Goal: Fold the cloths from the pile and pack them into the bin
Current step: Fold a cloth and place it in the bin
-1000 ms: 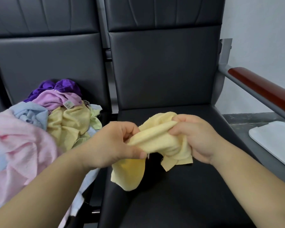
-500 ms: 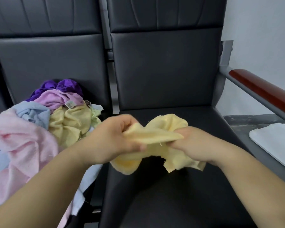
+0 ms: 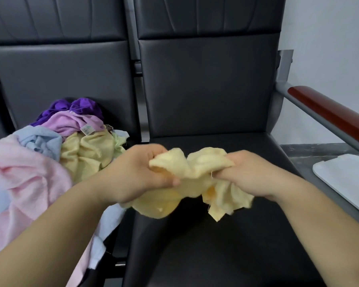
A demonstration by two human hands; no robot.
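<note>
Two hands hold one yellow cloth (image 3: 187,172) up over the black seat (image 3: 216,255) of the middle chair. The left hand (image 3: 137,175) has its fingers curled tight round the left end of the cloth, thumb on top. The right hand (image 3: 251,175) has its fingers curled round the right end the same way. The cloth is bunched up between the hands, and loose bits hang down under each fist. The pile of cloths (image 3: 50,162) sits on the next seat to the left, just beside the left arm. A big pink cloth (image 3: 23,183) is at the front, a light blue cloth (image 3: 39,141) is behind it, and a dull yellow cloth (image 3: 87,156) is on the right side. A lilac cloth (image 3: 68,123) with a small tag and a dark purple cloth (image 3: 83,104) are at the back. On the right is a red-brown armrest (image 3: 330,114) on a grey bar. Below it lies a white flat thing (image 3: 344,183) with round corners; I cannot tell if it is the bin
</note>
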